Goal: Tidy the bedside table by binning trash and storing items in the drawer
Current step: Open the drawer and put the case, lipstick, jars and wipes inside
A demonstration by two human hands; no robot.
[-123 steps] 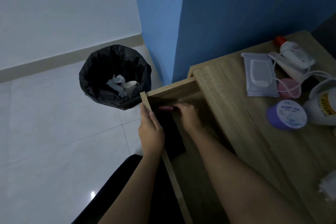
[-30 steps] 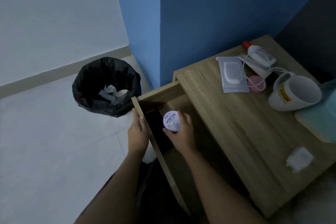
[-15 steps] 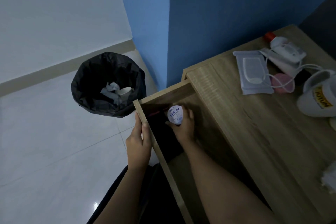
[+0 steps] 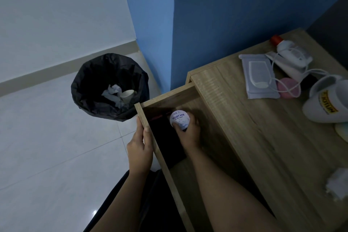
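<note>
The wooden drawer (image 4: 170,98) of the bedside table (image 4: 263,137) stands pulled out. Inside it, near the far left corner, my right hand (image 4: 189,133) grips a round cream jar (image 4: 179,119) with a white lid. A dark flat item (image 4: 165,141) and a small red object (image 4: 156,117) lie in the drawer beside the jar. My left hand (image 4: 140,149) clasps the drawer's front panel. On the tabletop lie a wipes pack (image 4: 259,79), a white bottle with a red cap (image 4: 288,51), a pink round item (image 4: 289,87), a white cable (image 4: 301,73), a tipped white mug (image 4: 327,103) and crumpled tissue (image 4: 337,184).
A bin with a black liner (image 4: 110,85) stands on the white tiled floor left of the drawer, holding crumpled paper and a paper cup. Blue walls rise behind the table. My dark-clothed legs are below the drawer front.
Four seconds ago my right hand was in the drawer without the jar, which stood on the tabletop. Over the last second the hand has carried the jar deeper toward the drawer's far corner.
</note>
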